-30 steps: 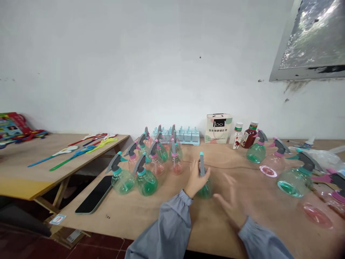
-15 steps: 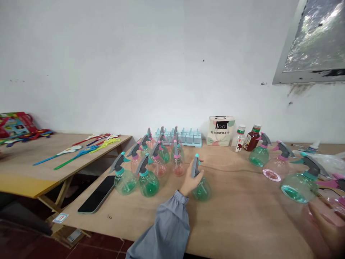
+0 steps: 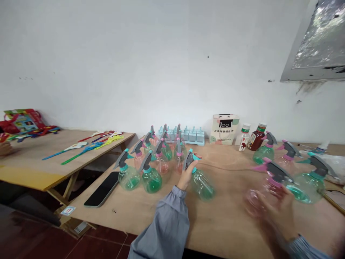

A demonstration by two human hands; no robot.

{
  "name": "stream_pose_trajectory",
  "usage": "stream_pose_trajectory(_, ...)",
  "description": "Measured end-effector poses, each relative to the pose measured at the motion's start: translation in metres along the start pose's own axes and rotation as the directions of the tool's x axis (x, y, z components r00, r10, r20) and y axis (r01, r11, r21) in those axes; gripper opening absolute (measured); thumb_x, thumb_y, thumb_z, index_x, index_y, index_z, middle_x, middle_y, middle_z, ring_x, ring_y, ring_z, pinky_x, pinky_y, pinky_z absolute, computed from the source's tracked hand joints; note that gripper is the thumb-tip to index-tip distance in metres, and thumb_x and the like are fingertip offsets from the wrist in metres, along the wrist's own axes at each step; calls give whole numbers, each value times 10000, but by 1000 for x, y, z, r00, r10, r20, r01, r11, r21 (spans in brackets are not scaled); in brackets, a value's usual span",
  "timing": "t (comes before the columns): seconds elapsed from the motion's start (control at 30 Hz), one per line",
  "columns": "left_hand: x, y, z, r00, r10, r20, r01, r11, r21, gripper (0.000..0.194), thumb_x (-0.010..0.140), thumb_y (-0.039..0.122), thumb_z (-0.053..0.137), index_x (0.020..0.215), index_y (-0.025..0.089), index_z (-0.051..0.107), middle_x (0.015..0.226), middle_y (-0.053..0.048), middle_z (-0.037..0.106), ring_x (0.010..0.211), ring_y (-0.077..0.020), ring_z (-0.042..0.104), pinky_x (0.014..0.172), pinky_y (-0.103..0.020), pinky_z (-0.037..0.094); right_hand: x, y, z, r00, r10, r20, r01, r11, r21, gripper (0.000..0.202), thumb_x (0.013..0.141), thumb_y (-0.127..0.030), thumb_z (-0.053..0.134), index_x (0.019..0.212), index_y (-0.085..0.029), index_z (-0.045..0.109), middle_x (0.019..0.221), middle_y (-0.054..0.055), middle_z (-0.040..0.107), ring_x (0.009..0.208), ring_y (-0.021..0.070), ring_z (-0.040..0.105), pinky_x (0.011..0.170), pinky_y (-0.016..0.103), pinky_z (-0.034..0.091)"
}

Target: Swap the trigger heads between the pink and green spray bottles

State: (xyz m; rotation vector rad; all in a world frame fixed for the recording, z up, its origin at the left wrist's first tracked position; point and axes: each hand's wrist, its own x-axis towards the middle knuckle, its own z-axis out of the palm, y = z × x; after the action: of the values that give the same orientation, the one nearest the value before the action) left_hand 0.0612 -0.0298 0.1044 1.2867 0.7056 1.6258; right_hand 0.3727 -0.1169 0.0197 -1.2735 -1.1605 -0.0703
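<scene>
My left hand [image 3: 186, 176] is closed round the grey-and-teal trigger head of a green spray bottle [image 3: 202, 185], which leans with its base to the right. On the right, my right hand [image 3: 281, 212] grips a pink spray bottle [image 3: 271, 185] by its round body; both are smeared by motion. Left of my left hand stands a group of green and pink spray bottles, such as a green one [image 3: 152, 180] and another green one [image 3: 128, 178]. Beyond my right hand are a large green spray bottle [image 3: 307, 185] and a pink one [image 3: 287, 162], partly hidden.
A black phone [image 3: 102, 190] lies at the table's left. Along the wall stand a light-blue mould tray [image 3: 198, 138], a paper bag [image 3: 224, 131] and two drink bottles [image 3: 257, 137]. Another table [image 3: 35, 165] holds colourful hand-shaped sticks [image 3: 78, 154]; another person's hand [image 3: 5, 149] shows there.
My right hand has carried the pink spray bottle leftward from the right edge. The green bottle in my left hand has gone from upright to tilted. The view has shifted slightly.
</scene>
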Motion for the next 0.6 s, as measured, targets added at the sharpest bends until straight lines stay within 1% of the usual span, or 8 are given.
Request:
stream_pose_trajectory(0.1,0,-3,-3,1000,-2,27,2,1000,-21,372,756,470,706,1031,224,654,1080,-62,723,1081,-232,672,1059,-428,451,11,-15,45,997,-17,77,18,1000,-5,875,644,-692,747,1307,-210,440,1156,123,537,1004,296,579,904,523,503)
stream_pose_trajectory(0.17,0,-3,-5,998,-19,60,19,1000,-7,340,762,447,707,1016,225,662,1088,-63,721,1104,-236,664,1066,-422,447,14,-18,73,997,-6,78,5,1000,10,860,665,-712,713,1303,-211,429,1167,124,529,1024,297,573,915,523,497)
stream_pose_trajectory(0.3,-1,-4,-6,992,-23,126,22,1000,8,366,774,427,712,1089,248,662,1099,-60,722,1152,-242,645,1081,-430,437,15,-13,111,995,-22,97,21,1000,6,857,662,-716,710,1284,-191,441,1152,127,534,1039,306,570,914,522,498)
stream_pose_trajectory(0.33,-1,-4,-5,991,-17,136,16,1000,10,352,773,429,717,1069,245,669,1069,-59,728,1135,-241,654,1076,-429,441,15,-11,117,996,-33,86,33,999,-2,852,666,-712,710,1281,-185,445,1143,127,537,1037,306,569,913,520,497)
stream_pose_trajectory(0.4,-1,-3,-3,993,-15,120,12,1000,20,298,774,469,710,939,223,685,931,-56,740,1040,-241,689,1032,-423,472,13,-9,124,998,-48,49,48,999,-9,839,685,-697,703,1289,-177,441,1143,130,538,1035,301,565,910,513,497)
stream_pose_trajectory(0.47,-2,-1,0,997,-30,75,28,999,33,341,774,541,683,823,204,671,777,-44,721,914,-239,713,959,-416,509,10,-7,126,998,-53,26,53,999,-12,832,696,-684,700,1295,-170,438,1150,136,538,1031,298,564,908,511,498)
stream_pose_trajectory(0.53,-4,2,2,997,-55,60,52,998,45,397,757,588,679,823,197,666,727,-36,711,852,-236,717,912,-410,524,8,-5,125,998,-56,26,57,998,-13,833,694,-682,702,1292,-165,442,1149,140,539,1031,298,563,908,511,498)
stream_pose_trajectory(0.6,-6,4,3,992,-71,104,67,997,41,426,728,591,707,896,201,677,789,-40,731,875,-236,715,929,-409,517,5,-3,123,997,-64,38,65,998,-16,834,689,-685,704,1284,-159,449,1134,138,541,1029,301,562,906,514,499)
